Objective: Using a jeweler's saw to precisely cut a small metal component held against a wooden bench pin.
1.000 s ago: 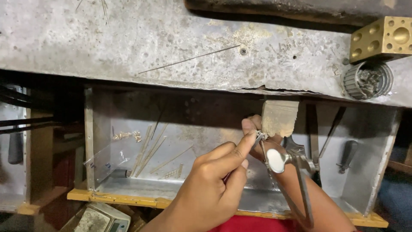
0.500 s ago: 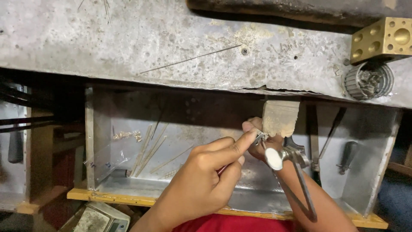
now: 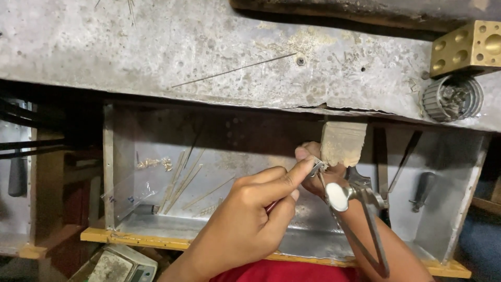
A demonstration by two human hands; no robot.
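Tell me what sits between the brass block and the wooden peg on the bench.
In the head view, a round ribbed metal holder lies just below the brass block; bare grey bench edge runs on to the wooden peg.

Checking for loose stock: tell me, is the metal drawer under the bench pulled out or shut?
Pulled out. The metal drawer juts past the bench edge, its inside and loose thin rods exposed.

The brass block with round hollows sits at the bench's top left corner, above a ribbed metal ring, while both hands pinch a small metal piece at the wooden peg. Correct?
Not quite. In the head view the brass block sits at the bench's top right corner, not the left. The ribbed metal ring lies just below it, and the left hand and right hand meet on the small metal piece beside the wooden peg.
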